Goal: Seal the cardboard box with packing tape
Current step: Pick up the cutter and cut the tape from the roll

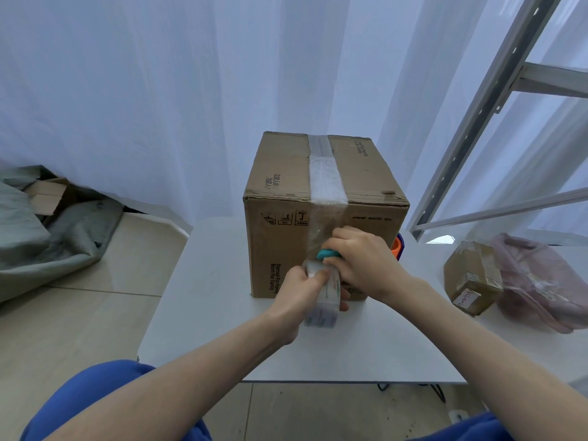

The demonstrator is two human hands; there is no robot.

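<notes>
A brown cardboard box (356,173) stands on the white table (206,297), flaps closed. A strip of clear tape (326,179) runs along its top seam and down the near face. My left hand (302,291) is shut on the clear packing tape roll (323,307), held against the lower front of the box. My right hand (366,259) grips a teal-handled tool (327,253), pressed to the tape just above the roll. What kind of tool it is I cannot tell; most of it is hidden by my fingers.
An orange and purple object (397,248) peeks out behind the box's right side. A small taped parcel (472,276) and a pink plastic bag (541,281) lie at the right. A metal shelf frame (486,103) rises at the right. Grey sacks (47,230) lie on the floor at the left.
</notes>
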